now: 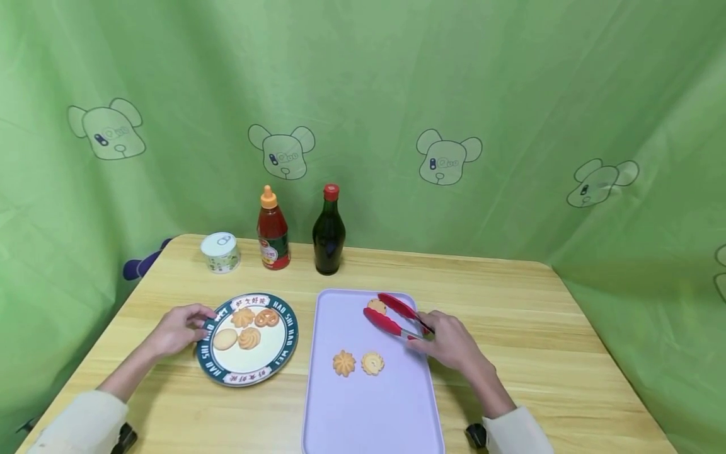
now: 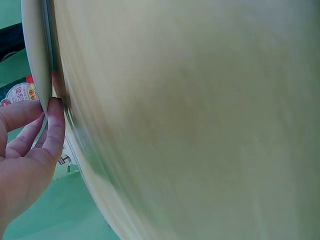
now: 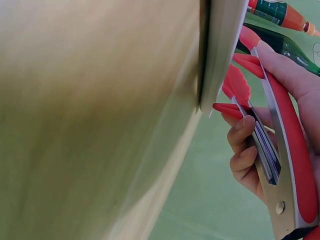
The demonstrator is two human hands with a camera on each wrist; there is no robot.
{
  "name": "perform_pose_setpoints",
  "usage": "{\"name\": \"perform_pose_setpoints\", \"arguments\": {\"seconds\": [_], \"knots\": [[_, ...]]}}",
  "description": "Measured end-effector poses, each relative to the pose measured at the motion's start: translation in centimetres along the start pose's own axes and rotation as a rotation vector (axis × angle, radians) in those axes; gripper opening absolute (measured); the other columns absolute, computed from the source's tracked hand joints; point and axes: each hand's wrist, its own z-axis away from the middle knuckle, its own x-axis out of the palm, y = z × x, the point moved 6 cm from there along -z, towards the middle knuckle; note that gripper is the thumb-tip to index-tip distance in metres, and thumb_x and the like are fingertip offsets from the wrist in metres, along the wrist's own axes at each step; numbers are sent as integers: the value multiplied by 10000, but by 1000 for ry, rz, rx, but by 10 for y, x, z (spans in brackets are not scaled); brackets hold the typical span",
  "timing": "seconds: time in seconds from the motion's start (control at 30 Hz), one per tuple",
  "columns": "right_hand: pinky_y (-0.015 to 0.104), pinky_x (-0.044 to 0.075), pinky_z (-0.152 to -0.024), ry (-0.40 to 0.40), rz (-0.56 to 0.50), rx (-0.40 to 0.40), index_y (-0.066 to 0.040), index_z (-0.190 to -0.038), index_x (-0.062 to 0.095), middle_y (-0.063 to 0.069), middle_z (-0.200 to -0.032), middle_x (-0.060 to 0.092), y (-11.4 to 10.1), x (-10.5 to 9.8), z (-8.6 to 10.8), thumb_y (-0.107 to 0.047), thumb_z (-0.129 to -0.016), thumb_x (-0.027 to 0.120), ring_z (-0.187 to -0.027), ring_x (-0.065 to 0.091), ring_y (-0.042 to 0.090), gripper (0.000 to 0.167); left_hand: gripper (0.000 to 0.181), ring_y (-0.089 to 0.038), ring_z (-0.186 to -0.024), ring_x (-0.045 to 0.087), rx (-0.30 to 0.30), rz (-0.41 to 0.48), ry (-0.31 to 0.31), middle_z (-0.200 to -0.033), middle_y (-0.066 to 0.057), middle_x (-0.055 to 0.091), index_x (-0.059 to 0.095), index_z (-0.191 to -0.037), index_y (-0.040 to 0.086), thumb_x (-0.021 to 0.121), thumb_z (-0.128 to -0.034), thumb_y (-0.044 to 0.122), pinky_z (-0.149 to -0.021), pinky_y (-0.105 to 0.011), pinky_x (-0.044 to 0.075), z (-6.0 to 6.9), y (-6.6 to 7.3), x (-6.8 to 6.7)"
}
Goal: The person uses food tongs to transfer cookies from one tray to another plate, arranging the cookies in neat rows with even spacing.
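Observation:
In the head view, red-tipped tongs (image 1: 399, 320) are held by the right hand (image 1: 448, 340), their jaws apart on either side of a round cookie (image 1: 376, 306) near the top of the lilac tray (image 1: 371, 416). Two more cookies, a flower-shaped one (image 1: 343, 363) and a ring-patterned one (image 1: 372, 363), lie mid-tray. The left hand (image 1: 177, 330) pinches the left rim of a round plate (image 1: 292, 331) bearing several cookies. In the left wrist view, thumb and fingers (image 2: 56, 125) pinch the plate's edge (image 2: 37, 45). The right wrist view shows fingers (image 3: 243, 155) curled round the tongs (image 3: 295, 165).
Along the back of the wooden table (image 1: 510, 302) stand a white-lidded can (image 1: 221, 252), a red sauce bottle (image 1: 273, 233) with an orange cap, and a dark bottle (image 1: 329, 234) with a red cap. A green curtain (image 1: 363, 75) hangs behind.

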Motion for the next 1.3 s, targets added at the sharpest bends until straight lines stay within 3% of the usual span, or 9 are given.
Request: {"name": "perform_pose_setpoints", "arguments": {"seconds": [0.53, 0.8, 1.07, 1.3], "knots": [[378, 551, -767, 29, 15, -41, 23, -1227, 607, 137, -1049, 683, -11, -3, -4, -368, -756, 771, -881, 624, 225, 634, 356, -319, -998, 606, 9, 3, 5, -1145, -250, 606, 584, -1159, -43, 618, -805, -38, -858, -442, 541, 0, -1, 0], [253, 419, -646, 6, 12, -106, -25, -1220, 629, 64, -974, 673, -49, 2, -17, -370, -745, 780, -746, 489, 130, 607, 349, -295, -987, 605, 8, 16, 8, -1122, -232, 616, 587, -1148, -42, 616, -800, -50, -857, -424, 545, 0, -1, 0], [305, 520, -741, -13, -31, -135, -69, -1222, 639, 70, -1064, 698, -84, 4, -26, -364, -726, 799, -865, 602, 146, 600, 350, -306, -990, 605, 12, 8, 4, -1122, -235, 614, 582, -1154, -44, 610, -805, -53, -859, -434, 543, 1, 0, 0], [254, 459, -644, -80, -67, -214, -41, -1232, 625, 70, -1066, 697, -107, 10, -31, -363, -750, 780, -784, 569, 140, 600, 357, -296, -982, 606, 7, 12, 7, -1110, -226, 619, 581, -1155, -45, 614, -799, -54, -858, -431, 543, 1, -1, 0]]}}
